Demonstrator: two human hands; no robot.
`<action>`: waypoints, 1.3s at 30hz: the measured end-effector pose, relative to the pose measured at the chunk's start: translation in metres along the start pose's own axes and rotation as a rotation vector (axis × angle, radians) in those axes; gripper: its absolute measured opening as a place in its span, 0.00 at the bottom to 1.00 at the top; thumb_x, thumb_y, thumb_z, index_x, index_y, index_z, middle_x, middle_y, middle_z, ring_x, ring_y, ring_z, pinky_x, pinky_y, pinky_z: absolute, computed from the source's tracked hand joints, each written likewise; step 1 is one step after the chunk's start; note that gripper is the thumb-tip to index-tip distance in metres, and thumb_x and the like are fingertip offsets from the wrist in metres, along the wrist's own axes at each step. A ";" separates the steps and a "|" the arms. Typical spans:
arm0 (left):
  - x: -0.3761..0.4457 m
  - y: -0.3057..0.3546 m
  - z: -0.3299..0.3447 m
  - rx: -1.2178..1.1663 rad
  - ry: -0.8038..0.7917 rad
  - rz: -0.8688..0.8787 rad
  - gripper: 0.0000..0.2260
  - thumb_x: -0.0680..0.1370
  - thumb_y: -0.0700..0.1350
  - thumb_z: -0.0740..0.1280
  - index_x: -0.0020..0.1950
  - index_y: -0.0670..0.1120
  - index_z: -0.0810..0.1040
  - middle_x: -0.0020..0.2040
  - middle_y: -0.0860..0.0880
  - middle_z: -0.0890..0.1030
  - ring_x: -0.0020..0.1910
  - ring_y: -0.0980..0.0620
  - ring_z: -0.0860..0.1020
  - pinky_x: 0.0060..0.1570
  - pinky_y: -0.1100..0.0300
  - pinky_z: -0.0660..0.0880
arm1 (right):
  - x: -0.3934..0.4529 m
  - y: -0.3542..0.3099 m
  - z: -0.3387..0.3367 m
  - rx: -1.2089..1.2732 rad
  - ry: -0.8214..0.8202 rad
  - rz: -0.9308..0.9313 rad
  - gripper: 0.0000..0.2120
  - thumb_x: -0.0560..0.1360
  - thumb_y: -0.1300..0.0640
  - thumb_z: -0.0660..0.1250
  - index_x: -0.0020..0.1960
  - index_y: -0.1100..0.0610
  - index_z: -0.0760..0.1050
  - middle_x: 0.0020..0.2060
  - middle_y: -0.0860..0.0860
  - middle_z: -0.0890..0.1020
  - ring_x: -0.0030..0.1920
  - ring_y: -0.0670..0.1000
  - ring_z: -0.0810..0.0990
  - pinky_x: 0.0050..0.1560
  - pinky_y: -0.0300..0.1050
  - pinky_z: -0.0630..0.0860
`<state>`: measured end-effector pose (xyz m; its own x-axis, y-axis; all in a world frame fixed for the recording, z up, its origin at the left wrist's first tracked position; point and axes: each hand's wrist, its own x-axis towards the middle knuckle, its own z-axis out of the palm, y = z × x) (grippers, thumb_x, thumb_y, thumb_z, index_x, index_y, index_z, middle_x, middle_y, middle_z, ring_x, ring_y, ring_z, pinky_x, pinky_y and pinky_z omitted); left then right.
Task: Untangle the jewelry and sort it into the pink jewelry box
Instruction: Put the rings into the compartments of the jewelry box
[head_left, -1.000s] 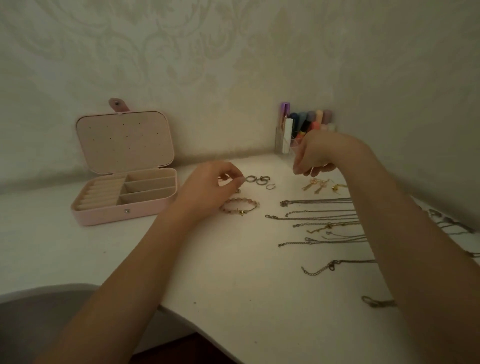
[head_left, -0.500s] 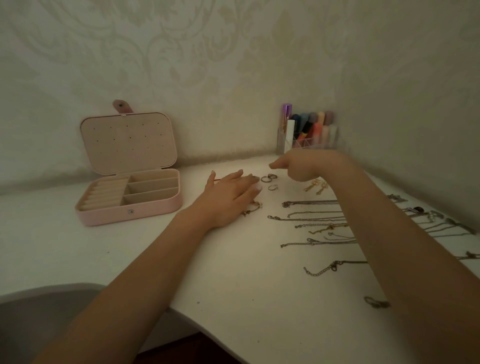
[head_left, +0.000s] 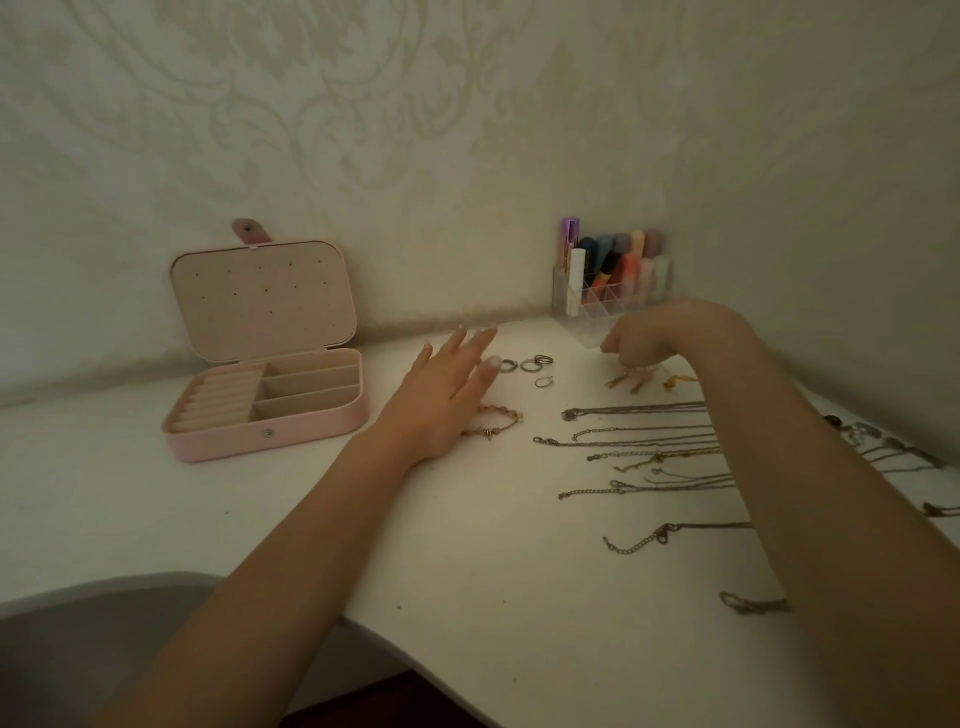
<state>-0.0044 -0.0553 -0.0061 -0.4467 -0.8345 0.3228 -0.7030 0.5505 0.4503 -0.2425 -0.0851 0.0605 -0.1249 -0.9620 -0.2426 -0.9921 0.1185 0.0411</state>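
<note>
Two bare hands work over the white table (head_left: 467, 545). The left hand (head_left: 441, 400) lies flat with its fingers (head_left: 467, 345) spread open, and holds nothing. A few small silver metal rings (head_left: 530, 365) sit just past its fingertips, and a thin gold beaded bracelet (head_left: 496, 422) lies right beside its thumb side. The right hand (head_left: 654, 338) is curled, fingers closed down on little gold earrings (head_left: 628, 376), but I cannot tell if it has them pinched. To do this well, I think it should pick one small piece at a time, lift slowly, and not drag the long chain necklaces (head_left: 639, 441) lying below those fingers. The open pink jewelry box (head_left: 270, 415) waits empty, well to the left of the left fingers.
</note>
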 end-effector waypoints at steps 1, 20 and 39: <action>-0.001 0.001 -0.002 -0.009 0.068 0.006 0.27 0.79 0.58 0.44 0.77 0.51 0.54 0.76 0.51 0.59 0.76 0.56 0.48 0.72 0.60 0.41 | -0.003 -0.001 -0.002 0.012 0.035 -0.001 0.26 0.76 0.59 0.58 0.74 0.57 0.61 0.74 0.59 0.61 0.72 0.62 0.61 0.70 0.60 0.62; -0.115 -0.023 -0.048 0.538 0.280 -0.564 0.18 0.81 0.50 0.54 0.70 0.46 0.69 0.69 0.41 0.69 0.68 0.39 0.65 0.67 0.42 0.56 | -0.099 -0.014 0.051 0.591 0.559 -0.200 0.14 0.79 0.62 0.58 0.58 0.51 0.78 0.60 0.50 0.79 0.59 0.52 0.77 0.59 0.48 0.72; -0.171 0.050 -0.048 0.613 0.209 -0.486 0.16 0.80 0.45 0.56 0.67 0.56 0.69 0.65 0.51 0.73 0.66 0.45 0.65 0.65 0.51 0.59 | -0.164 -0.104 0.046 0.734 0.544 -0.762 0.10 0.76 0.63 0.65 0.53 0.53 0.81 0.46 0.44 0.82 0.45 0.33 0.75 0.48 0.25 0.66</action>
<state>0.0637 0.1161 0.0013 0.0564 -0.9214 0.3846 -0.9974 -0.0346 0.0633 -0.1195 0.0713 0.0518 0.3451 -0.8027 0.4864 -0.6001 -0.5872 -0.5432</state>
